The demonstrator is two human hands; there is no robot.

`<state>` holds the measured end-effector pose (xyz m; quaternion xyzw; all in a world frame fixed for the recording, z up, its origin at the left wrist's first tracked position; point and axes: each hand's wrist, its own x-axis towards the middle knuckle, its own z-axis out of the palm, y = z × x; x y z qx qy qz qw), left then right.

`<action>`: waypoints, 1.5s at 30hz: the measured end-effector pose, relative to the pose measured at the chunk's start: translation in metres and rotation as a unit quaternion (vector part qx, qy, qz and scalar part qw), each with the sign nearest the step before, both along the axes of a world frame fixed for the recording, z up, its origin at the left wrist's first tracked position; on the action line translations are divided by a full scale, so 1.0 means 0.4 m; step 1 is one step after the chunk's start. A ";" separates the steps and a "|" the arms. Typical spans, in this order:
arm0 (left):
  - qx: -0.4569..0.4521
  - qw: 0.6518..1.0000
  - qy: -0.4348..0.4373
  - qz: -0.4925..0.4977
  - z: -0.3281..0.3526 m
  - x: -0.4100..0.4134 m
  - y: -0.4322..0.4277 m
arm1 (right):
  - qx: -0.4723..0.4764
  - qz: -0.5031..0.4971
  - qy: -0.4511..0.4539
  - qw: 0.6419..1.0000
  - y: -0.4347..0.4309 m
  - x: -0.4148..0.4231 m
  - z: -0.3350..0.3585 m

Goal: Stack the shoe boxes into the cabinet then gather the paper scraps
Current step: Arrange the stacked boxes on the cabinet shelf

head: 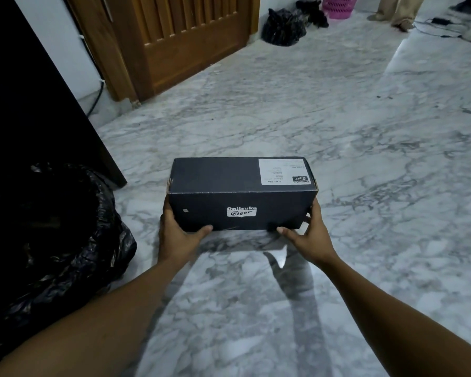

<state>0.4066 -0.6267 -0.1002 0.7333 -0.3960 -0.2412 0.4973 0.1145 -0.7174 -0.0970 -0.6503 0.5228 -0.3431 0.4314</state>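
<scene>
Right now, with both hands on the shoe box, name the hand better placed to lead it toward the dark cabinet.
Left, probably. The left hand grips the shoe box on the end nearer the dark cabinet at the frame's left. The right hand holds the far end, suited to pushing.

The dark shoe box (pixel 237 210) reads "Onitsuka Tiger" on its near side.

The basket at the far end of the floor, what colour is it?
Pink: the basket shows in the head view, top edge, partly cut off.
</scene>
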 end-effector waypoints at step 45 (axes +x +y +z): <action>-0.056 0.991 -0.025 -0.119 0.394 -0.072 0.519 | -0.049 -0.027 -0.077 0.995 0.607 -0.161 0.388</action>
